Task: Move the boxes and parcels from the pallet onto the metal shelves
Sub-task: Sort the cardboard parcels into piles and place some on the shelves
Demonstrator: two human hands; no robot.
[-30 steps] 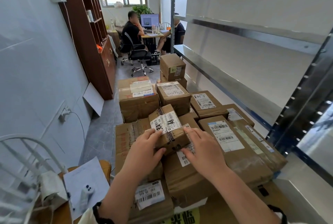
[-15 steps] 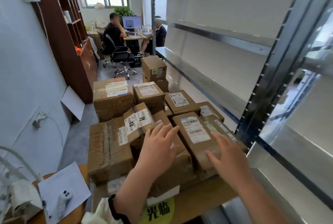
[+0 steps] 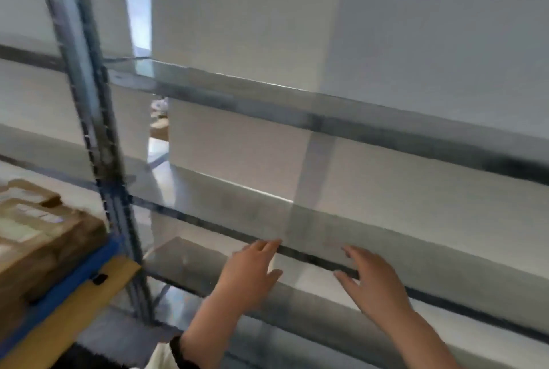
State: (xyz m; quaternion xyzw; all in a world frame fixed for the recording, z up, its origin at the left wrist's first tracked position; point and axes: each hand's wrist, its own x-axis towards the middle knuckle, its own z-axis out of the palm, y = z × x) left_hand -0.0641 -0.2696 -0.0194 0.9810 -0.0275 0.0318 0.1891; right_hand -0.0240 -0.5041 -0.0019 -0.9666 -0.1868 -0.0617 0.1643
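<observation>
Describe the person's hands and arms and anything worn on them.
The left hand and right hand are bare, with no gloves; the blur hides any rings. Both forearms are uncovered. A dark band circles the left arm near the bottom edge, with pale cream fabric just below it. Nothing worn shows on the right arm.

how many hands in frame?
2. Left hand is low centre, right hand just right of it; both are open and empty in front of the metal shelves. None seems hidden.

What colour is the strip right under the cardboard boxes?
Blue. The strip shows best in the head view.
</observation>
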